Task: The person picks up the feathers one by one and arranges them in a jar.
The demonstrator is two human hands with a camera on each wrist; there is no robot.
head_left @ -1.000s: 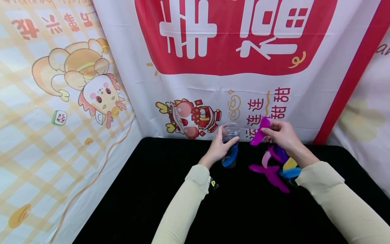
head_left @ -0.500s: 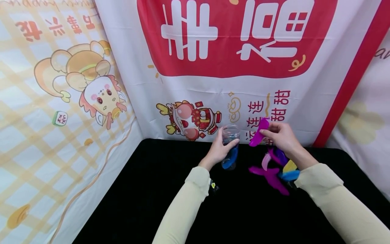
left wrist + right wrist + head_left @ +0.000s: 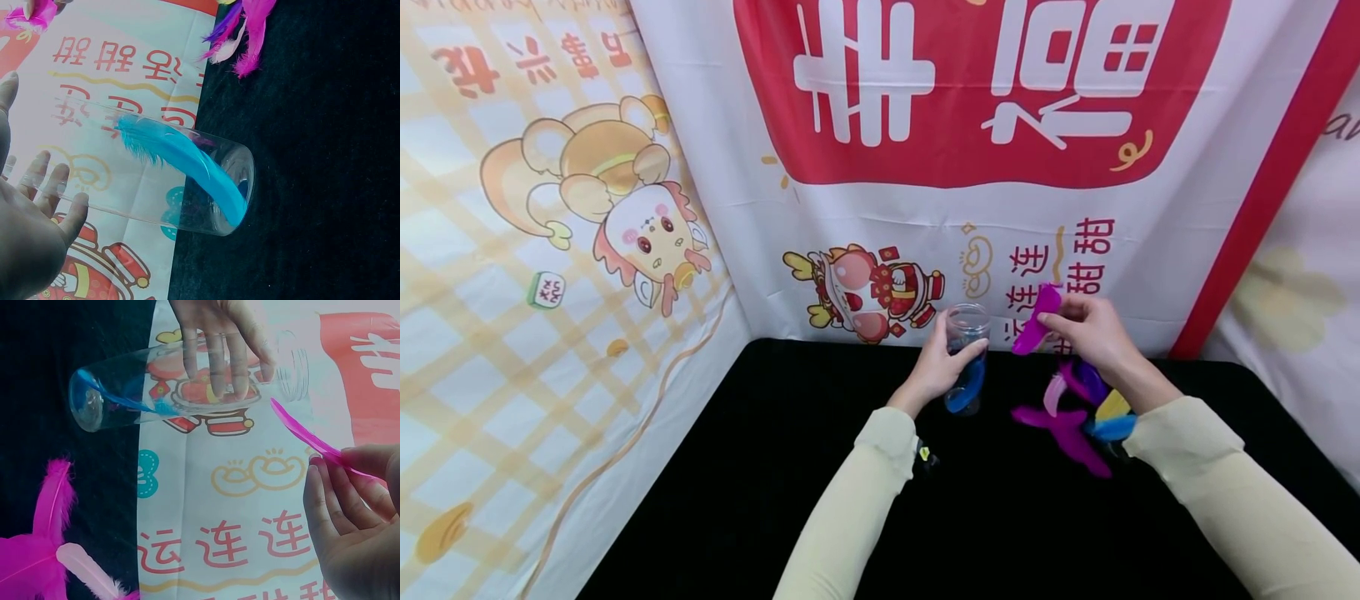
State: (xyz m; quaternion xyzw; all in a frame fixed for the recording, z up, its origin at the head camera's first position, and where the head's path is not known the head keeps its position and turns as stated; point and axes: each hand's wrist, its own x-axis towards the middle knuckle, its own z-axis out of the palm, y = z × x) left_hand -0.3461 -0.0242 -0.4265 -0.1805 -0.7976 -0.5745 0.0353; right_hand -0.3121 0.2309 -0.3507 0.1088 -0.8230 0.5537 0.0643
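Note:
My left hand (image 3: 934, 365) grips a clear, tall jar (image 3: 967, 321) from its left side, fingers and thumb around the upper part. The jar stands roughly upright with its mouth up; whether its base touches the table I cannot tell. Inside it lies a curved blue feather (image 3: 187, 159), reaching down to the bottom. To the right of the jar's mouth and apart from it, my right hand (image 3: 1097, 337) pinches a magenta feather (image 3: 1036, 321) between thumb and fingers. In the right wrist view this feather (image 3: 306, 434) points its free end toward the jar's rim.
Below my right hand, on the black table (image 3: 775, 467), lie loose feathers: magenta (image 3: 1067, 429), pale pink (image 3: 1055, 394), purple (image 3: 1092, 382), yellow (image 3: 1112, 407) and blue (image 3: 1112, 428). A printed cloth (image 3: 865, 212) hangs right behind the table's far edge.
My right hand and its magenta feather have shifted very slightly left, toward the jar. The left hand keeps holding the jar in about the same place.

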